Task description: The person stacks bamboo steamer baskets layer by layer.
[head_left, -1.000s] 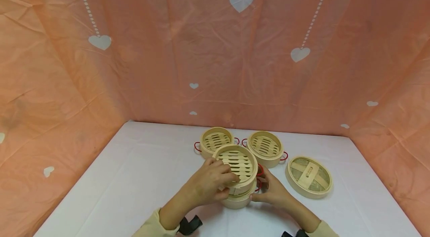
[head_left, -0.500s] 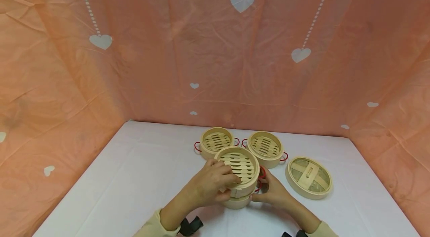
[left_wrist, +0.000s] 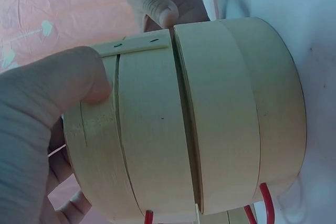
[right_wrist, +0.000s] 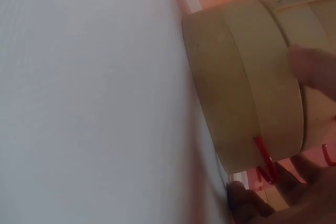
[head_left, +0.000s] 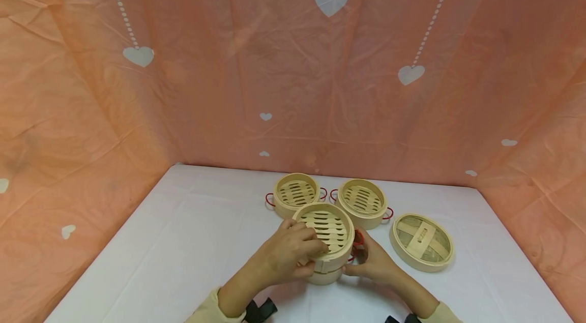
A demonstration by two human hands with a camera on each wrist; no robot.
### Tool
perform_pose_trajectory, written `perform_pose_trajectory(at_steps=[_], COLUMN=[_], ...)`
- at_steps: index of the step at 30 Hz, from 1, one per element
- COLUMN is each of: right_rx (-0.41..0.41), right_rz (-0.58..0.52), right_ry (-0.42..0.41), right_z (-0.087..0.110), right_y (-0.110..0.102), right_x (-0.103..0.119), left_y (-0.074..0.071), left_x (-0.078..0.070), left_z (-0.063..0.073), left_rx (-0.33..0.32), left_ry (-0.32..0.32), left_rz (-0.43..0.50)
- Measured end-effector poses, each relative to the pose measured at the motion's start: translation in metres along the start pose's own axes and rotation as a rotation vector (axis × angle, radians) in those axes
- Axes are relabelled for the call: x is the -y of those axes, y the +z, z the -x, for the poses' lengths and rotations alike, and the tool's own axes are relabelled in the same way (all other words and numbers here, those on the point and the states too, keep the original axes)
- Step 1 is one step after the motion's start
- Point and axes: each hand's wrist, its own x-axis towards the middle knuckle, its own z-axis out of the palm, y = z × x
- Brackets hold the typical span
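Near the front of the table, an upper bamboo steamer basket sits on a lower bamboo steamer basket. A thin dark seam separates their walls in the left wrist view. My left hand grips the upper basket, fingers over its rim and thumb against the outer wall. On the right side, my right hand holds the stack around the red handles, its thumb at the seam. The lower basket's wall stands on the white cloth in the right wrist view.
Behind the stack stand two more steamer baskets with red handles, one at the left and one at the right. A round woven bamboo lid lies to the right on the white tablecloth. An orange curtain with hearts encloses the table.
The upper basket has come down onto the lower one and shifted slightly right, narrowing the gap between them. Both hands keep nearly the same places.
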Motion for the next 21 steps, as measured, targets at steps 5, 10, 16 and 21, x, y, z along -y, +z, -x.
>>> perform_pose_trajectory(at_steps=[5,10,16,21], right_rx=[0.008,0.019,0.028,0.033], right_rz=[-0.019,-0.049,-0.079,-0.082], right_ry=[0.004,-0.009,-0.017,-0.022], right_z=[0.0000,-0.0003,-0.0010,-0.0017], right_y=[-0.0006,-0.0011,-0.0021,-0.0027], right_x=[0.0001,-0.0003,-0.0009,-0.0015], left_y=[-0.0003,-0.0011,-0.0013,-0.0020], left_x=[-0.0002,-0.0001,-0.0002,0.0005], left_z=[0.0000,-0.0001,0.0003,0.0001], left_rx=[0.009,0.026,0.045,0.046], left_ry=[-0.009,-0.014,-0.016,-0.011], left_rz=[0.002,0.000,-0.007,-0.010])
